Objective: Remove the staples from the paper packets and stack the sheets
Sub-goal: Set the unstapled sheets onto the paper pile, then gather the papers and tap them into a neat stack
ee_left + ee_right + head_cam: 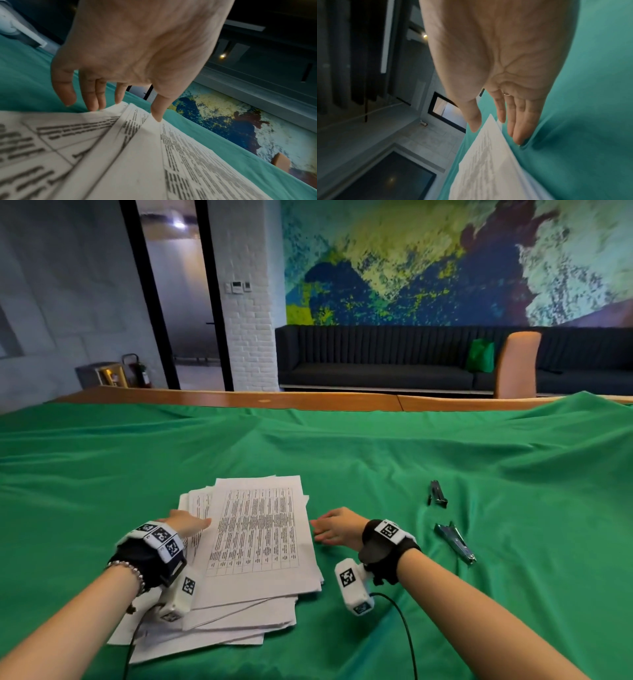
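Your left hand (186,522) lay on the left side of the paper stack (253,546), fingers straight and spread, gripping nothing. Head view only showed the back of that hand; the left wrist view showed the fingertips (93,106) touching the far left edge of the fanned sheets, thumb tip down on the top sheet. The stack sat near the front centre of the green cloth (411,460), long axis running away from you, leaning slightly right at the far end; printed table on the top sheet ran along that axis. Lower sheets were skewed and stuck out at the near left and far left, so edges weren't flush. Whether any staples were there, I couldn't tell in any view. Your right hand (337,529) was just beside the stack's right edge, fingers straight and together, pointing left, nothing held. The right wrist view added what the head view missed: the little-finger side pressed into the cloth, thumb above the top sheet's far corner, a ring on one finger. Well right of that hand, head view only: a metal tool (455,542) near you and a darker one (437,494) farther off, both on the cloth, untouched.
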### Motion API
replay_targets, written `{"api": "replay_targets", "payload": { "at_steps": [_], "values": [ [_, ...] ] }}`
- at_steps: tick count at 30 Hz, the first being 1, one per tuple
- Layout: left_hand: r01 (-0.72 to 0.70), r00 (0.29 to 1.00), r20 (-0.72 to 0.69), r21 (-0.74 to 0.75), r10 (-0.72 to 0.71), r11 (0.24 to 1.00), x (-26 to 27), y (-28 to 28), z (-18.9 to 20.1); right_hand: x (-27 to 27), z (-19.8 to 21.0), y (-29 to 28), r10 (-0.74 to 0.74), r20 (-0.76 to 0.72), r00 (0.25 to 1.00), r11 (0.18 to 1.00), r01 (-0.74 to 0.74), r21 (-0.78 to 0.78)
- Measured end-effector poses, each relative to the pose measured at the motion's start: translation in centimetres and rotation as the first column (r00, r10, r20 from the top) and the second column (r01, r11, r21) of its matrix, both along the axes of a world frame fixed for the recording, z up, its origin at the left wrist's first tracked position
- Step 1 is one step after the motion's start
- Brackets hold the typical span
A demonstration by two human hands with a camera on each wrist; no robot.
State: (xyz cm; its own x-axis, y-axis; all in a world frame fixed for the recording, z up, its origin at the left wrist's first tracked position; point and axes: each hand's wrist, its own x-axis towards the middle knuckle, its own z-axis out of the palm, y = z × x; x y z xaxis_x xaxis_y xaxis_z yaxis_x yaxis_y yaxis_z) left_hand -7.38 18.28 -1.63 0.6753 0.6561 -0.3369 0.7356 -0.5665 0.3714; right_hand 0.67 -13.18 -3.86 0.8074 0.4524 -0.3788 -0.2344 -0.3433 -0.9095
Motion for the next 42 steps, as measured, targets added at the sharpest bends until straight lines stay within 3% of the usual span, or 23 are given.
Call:
{"api": "replay_targets", "payload": {
  "at_steps": [4, 10, 16, 25, 29, 33, 38, 42],
  "values": [
    [0.079, 0.996, -0.034, -0.086, -0.082, 0.993, 0.2, 0.8, 0.0, -0.6, 0.2, 0.4, -0.008, -0.147, 0.989, 0.996, 0.022, 0.092],
    [0.078, 0.997, 0.010, -0.319, -0.079, 0.944, 2.0, 5.3, -2.2, -1.2, 0.3, 0.6, 0.003, -0.195, 0.981, 0.995, 0.016, 0.097],
    [0.010, 1.000, 0.008, -0.404, -0.008, 0.915, 0.7, 1.2, 0.4, -1.9, 0.9, 1.1, -0.005, -0.239, 0.971, 0.985, 0.046, 0.165],
    [0.059, 0.998, 0.040, -0.411, -0.047, 0.910, 3.0, 4.8, -1.7, -1.8, 0.3, 1.0, 0.021, -0.318, 0.948, 0.980, 0.043, 0.192],
    [0.164, 0.985, 0.089, -0.292, -0.144, 0.942, 2.4, 2.4, 0.0, -1.8, 0.2, 0.8, 0.041, -0.333, 0.942, 0.984, 0.020, 0.178],
    [0.236, 0.970, 0.112, -0.223, -0.216, 0.946, 3.2, 2.5, -0.8, -2.2, 0.9, 1.2, 0.055, -0.350, 0.935, 0.986, 0.005, 0.168],
    [0.287, 0.958, 0.072, -0.188, -0.278, 0.939, 8.5, 10.0, -6.5, -2.9, 1.0, 2.0, 0.071, -0.259, 0.963, 0.997, -0.058, 0.059],
    [0.247, 0.969, 0.045, -0.260, -0.244, 0.933, 3.8, 4.1, -0.5, -2.7, 0.3, 1.4, 0.091, -0.396, 0.914, 0.990, -0.041, 0.132]
  ]
}}
